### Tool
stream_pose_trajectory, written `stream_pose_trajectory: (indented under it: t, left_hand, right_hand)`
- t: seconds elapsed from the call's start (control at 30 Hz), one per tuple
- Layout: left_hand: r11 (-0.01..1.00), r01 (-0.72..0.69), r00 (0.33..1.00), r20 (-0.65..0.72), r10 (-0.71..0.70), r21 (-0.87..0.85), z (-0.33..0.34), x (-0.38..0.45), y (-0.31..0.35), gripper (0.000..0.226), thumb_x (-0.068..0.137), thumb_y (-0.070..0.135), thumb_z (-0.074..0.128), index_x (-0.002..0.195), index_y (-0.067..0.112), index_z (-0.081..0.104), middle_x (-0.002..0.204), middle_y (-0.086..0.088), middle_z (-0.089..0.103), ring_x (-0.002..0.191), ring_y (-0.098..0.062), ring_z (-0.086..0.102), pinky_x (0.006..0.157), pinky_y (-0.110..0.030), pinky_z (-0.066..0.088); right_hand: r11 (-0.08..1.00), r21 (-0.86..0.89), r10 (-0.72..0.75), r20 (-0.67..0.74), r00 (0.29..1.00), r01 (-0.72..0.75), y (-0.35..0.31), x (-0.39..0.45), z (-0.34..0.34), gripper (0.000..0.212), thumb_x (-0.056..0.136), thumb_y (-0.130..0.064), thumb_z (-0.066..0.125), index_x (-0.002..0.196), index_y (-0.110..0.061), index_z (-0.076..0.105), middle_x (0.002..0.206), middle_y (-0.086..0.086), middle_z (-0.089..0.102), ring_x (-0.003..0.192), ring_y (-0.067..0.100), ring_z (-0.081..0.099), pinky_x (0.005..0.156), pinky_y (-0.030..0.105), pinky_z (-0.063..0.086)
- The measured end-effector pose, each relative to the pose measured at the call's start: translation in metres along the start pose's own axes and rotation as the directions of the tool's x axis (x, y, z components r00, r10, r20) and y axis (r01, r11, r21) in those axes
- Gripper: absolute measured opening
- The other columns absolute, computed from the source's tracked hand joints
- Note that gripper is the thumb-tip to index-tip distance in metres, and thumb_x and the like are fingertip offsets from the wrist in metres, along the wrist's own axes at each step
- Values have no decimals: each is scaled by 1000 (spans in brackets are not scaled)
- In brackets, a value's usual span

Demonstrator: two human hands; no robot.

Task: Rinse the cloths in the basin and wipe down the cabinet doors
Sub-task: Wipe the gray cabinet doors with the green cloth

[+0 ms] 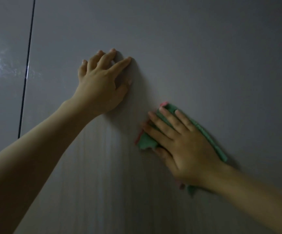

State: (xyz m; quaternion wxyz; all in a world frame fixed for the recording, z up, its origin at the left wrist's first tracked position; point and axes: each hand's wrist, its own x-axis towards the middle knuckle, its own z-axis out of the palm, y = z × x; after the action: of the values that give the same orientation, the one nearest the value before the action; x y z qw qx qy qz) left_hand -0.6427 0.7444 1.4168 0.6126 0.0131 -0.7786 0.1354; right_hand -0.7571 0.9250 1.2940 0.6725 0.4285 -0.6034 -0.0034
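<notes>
Dim grey cabinet door (pixel 187 48) fills my whole view, with a dark vertical seam (pixel 27 70) near its left edge and a glossy neighbouring panel (pixel 0 65) beyond it. Left hand (pixel 103 83) rests bare on the door, right of the seam, fingers spread and arched, holding nothing. Right hand (pixel 180 149), lower and further right of the seam, lies flat with straight fingers pressing a green cloth (pixel 209 137) with a pink edge against the door. Faint vertical streaks show on the door below the left hand; I read these as wet wipe marks. Judgement: wiping under way, this door partly done. Basin not in view; rinsing status unknown. Other doors: cannot tell.
</notes>
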Motion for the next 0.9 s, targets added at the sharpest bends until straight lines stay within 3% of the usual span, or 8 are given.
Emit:
stream_pose_trajectory:
  t: [0.1, 0.23, 0.37, 0.47, 0.53, 0.67, 0.8, 0.9]
  left_hand:
    - [1000, 6, 1000, 3, -6, 6, 0, 0, 0, 68, 82, 60, 28, 147, 39, 29, 159, -1, 17, 146, -29, 8, 115, -52, 5]
    - [1000, 3, 1000, -2, -3, -6, 2, 3, 1, 61, 89, 57, 36, 147, 39, 30, 159, -1, 18, 145, -28, 8, 115, -52, 6]
    - [1000, 7, 1000, -14, -7, -10, 4, 1, -2, 62, 87, 57, 36, 146, 40, 31, 158, -1, 19, 145, -28, 8, 115, -53, 7]
    - [1000, 11, 1000, 8, -11, -13, 2, 0, -1, 58, 92, 54, 38, 147, 39, 29, 159, -2, 17, 146, -28, 6, 116, -52, 4]
    - [1000, 16, 999, 28, -16, -19, 0, 1, 1, 54, 97, 49, 41, 148, 38, 27, 160, -1, 13, 147, -26, 4, 117, -49, 0]
    - [996, 35, 999, 20, -33, -77, -13, -6, -5, 55, 97, 43, 39, 150, 34, 24, 160, -2, 13, 147, -24, 10, 118, -46, 4]
    - [995, 98, 995, 6, -98, -31, -26, -30, -21, 62, 88, 42, 32, 149, 29, 29, 158, -6, 19, 145, -27, 16, 116, -46, 9]
    - [983, 183, 983, 24, -184, 31, -28, -51, -44, 67, 83, 43, 31, 148, 29, 30, 158, -8, 18, 144, -29, 13, 115, -47, 10]
  right_hand:
    - [987, -46, 152, -47, 987, -155, 45, 9, -1, 56, 93, -36, 34, 145, -17, 30, 151, 7, 34, 141, 30, 28, 116, 44, 16]
    - [803, -2, 582, -215, 784, -596, 34, 38, 5, 58, 95, -38, 25, 147, -14, 32, 153, 11, 31, 142, 33, 25, 117, 44, 11]
    - [964, 44, 266, -100, 959, -263, -22, 10, 10, 53, 96, -37, 31, 144, -16, 37, 152, 6, 32, 142, 31, 24, 116, 48, 16]
    - [999, 1, 46, -33, 998, -46, 12, -1, 2, 55, 93, -36, 35, 145, -18, 35, 151, 5, 34, 141, 28, 27, 116, 46, 18]
    - [983, -22, 181, -80, 980, -184, 38, 10, 2, 56, 94, -36, 33, 146, -16, 31, 151, 7, 33, 141, 30, 27, 116, 46, 16]
    - [847, 53, 529, -184, 828, -529, 13, 51, 11, 57, 96, -38, 24, 147, -14, 33, 153, 10, 30, 142, 34, 24, 117, 44, 7]
    - [983, 67, 175, -122, 977, -168, -29, 47, 15, 52, 97, -37, 28, 142, -14, 42, 150, 9, 36, 140, 34, 28, 114, 48, 15]
    - [998, 37, -49, -68, 997, 51, -10, 41, 10, 54, 96, -38, 31, 145, -17, 38, 151, 7, 35, 141, 31, 29, 114, 48, 20]
